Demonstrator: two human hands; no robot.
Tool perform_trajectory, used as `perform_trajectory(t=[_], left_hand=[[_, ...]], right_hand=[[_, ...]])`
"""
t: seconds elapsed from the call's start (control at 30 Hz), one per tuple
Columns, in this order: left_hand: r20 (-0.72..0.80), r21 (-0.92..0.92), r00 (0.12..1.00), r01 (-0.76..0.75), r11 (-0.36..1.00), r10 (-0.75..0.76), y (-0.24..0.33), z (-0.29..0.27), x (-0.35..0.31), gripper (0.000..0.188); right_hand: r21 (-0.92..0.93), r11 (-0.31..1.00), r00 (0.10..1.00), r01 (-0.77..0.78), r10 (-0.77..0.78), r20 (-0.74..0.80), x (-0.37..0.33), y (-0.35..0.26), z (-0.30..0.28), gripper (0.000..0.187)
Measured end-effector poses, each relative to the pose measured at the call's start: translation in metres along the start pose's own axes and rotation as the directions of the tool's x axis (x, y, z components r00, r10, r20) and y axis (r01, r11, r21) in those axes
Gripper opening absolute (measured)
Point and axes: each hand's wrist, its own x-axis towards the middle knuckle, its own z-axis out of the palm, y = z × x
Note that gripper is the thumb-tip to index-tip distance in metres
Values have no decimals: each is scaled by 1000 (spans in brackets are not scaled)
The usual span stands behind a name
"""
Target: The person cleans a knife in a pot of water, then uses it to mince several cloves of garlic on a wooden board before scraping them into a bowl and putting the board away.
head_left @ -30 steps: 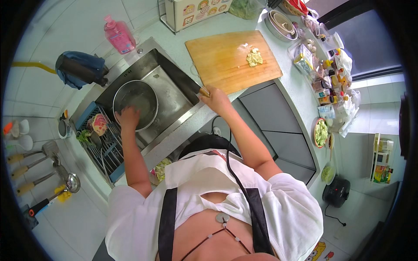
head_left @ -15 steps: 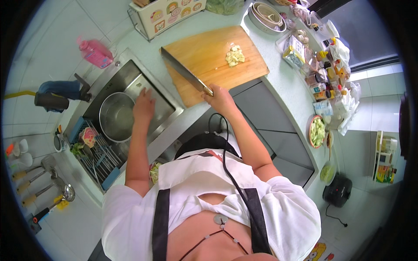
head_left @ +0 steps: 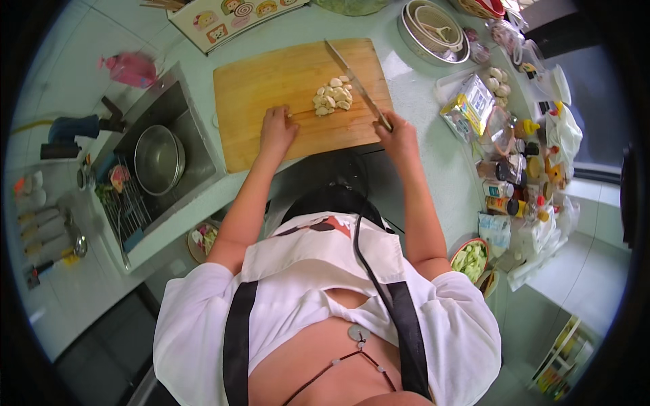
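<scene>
On the wooden cutting board (head_left: 250, 81) lies a pile of peeled garlic cloves (head_left: 333, 97), right of its middle. My right hand (head_left: 399, 139) grips a kitchen knife (head_left: 357, 82) by the handle at the board's right edge. The long blade slants away over the board, its tip toward the far edge, just right of the garlic. My left hand (head_left: 276, 133) rests low on the board, left of the pile, with its fingers drawn together. A tiny pale piece shows by the left fingertips, too small to name.
Left of the board is a sink (head_left: 213, 145) holding a metal pot (head_left: 159, 159) and a dish rack (head_left: 134, 206). A pink bottle (head_left: 132, 70) stands behind it. Nested bowls (head_left: 433, 30), bottles (head_left: 501, 189) and a bowl of cut green vegetable (head_left: 469, 260) line the right counter.
My left hand has left the sink and come onto the board. The knife in my right hand has swung over from the garlic's left side to its right. The view has turned and shifted.
</scene>
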Motion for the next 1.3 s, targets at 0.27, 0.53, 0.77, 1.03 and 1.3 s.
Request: perform_trajectory(t=[0.27, 0.53, 0.77, 1.03, 1.3], left_hand=[[91, -122, 994, 69, 990, -58, 29, 61, 32, 43], [135, -134, 982, -113, 985, 131, 26, 58, 32, 42], [-62, 33, 985, -159, 987, 161, 50, 42, 13, 26], [-108, 159, 985, -114, 981, 132, 67, 63, 14, 20], [-163, 127, 963, -193, 973, 212, 50, 64, 5, 13]], right_hand=[[-284, 958, 1000, -25, 27, 1, 36, 21, -11, 29], [-116, 991, 980, 70, -47, 192, 26, 31, -15, 27], [-6, 1000, 1000, 1, -1, 8, 7, 45, -15, 31], [131, 991, 1000, -16, 13, 23, -1, 59, -19, 31], [143, 989, 998, -33, 24, 63, 0, 71, -17, 32]])
